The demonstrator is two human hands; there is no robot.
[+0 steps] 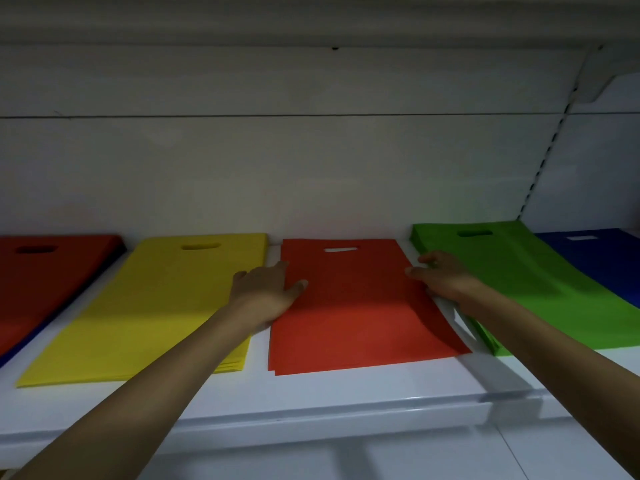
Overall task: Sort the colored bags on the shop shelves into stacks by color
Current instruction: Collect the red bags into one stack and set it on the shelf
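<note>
White shop shelf [346,400], white back panel [311,168] behind, lighting dim. Five flat bag stacks in a row, L to R: red stack [52,282], w/ a dark blue edge showing under it; yellow stack [166,306]; orange-red stack [356,317] at centre; green stack [519,282]; blue stack [595,261] at far R, partly out of view. All lie flat, handle cut-outs toward back panel. Left hand [266,292] lies palm-down at L edge of orange-red stack, between it and yellow stack; grip apart, fingers straight, thumb resting on top bag. Right hand [445,277] lies at R edge of same stack, beside green stack; grip apart, fingers slightly bent, tips resting on that edge.
</note>
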